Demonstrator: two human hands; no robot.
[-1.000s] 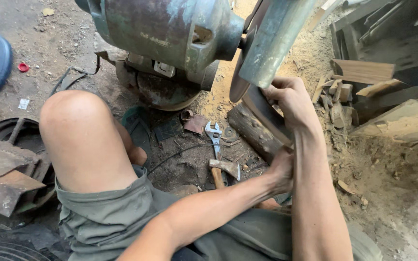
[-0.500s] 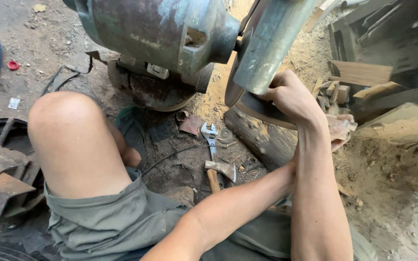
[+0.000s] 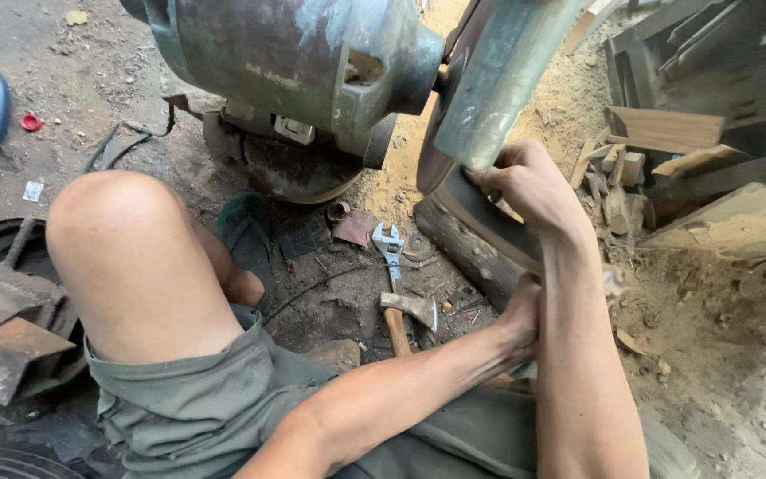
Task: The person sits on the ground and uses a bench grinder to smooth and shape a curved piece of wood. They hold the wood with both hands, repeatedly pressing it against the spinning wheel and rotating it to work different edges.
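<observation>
Right hand point(image 3: 529, 182) shifted up the dark curved blade point(image 3: 480, 222), both hands clenched on it, left hand point(image 3: 520, 315) lower.

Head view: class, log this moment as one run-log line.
right hand: grips dark workpiece at grinder wheel guard | left hand: supports its lower end | floor: wrench, hammer

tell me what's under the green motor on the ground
Under the green motor sits a rusty round base on the dirt, with a cable trailing left. How the base is fixed stays hidden in the motor's shadow.
</observation>
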